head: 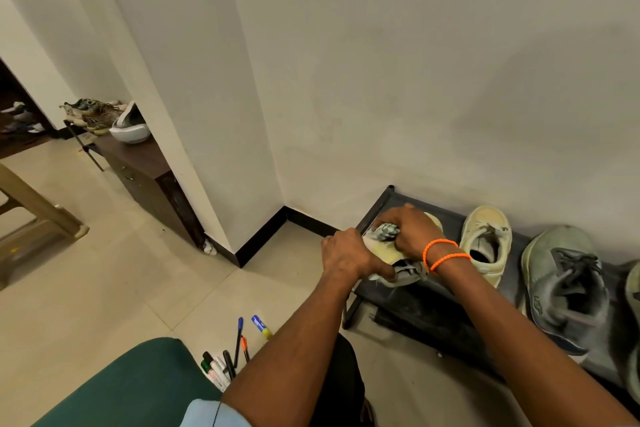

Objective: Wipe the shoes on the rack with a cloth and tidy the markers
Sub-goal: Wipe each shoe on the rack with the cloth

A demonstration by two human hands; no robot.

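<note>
A low black shoe rack (pixel 415 305) stands against the wall at the right. My left hand (pixel 349 255) grips the near side of a pale yellow sneaker (pixel 384 251) at the rack's left end. My right hand (pixel 408 230), with orange bands on the wrist, holds a crumpled grey-white cloth (pixel 386 230) pressed on that sneaker's top. Its matching sneaker (pixel 485 243) sits to the right, then a grey sneaker (pixel 568 288). Several markers and pens (pixel 227 355) lie scattered on the floor tiles near my knee, with a blue-and-yellow one (pixel 260 326) apart from them.
A green cushioned seat (pixel 131 388) is at the bottom left. A dark wooden cabinet (pixel 149 177) with more shoes and a white helmet (pixel 131 128) on top stands beyond the wall corner. A beige plastic stool (pixel 38 218) is at the far left.
</note>
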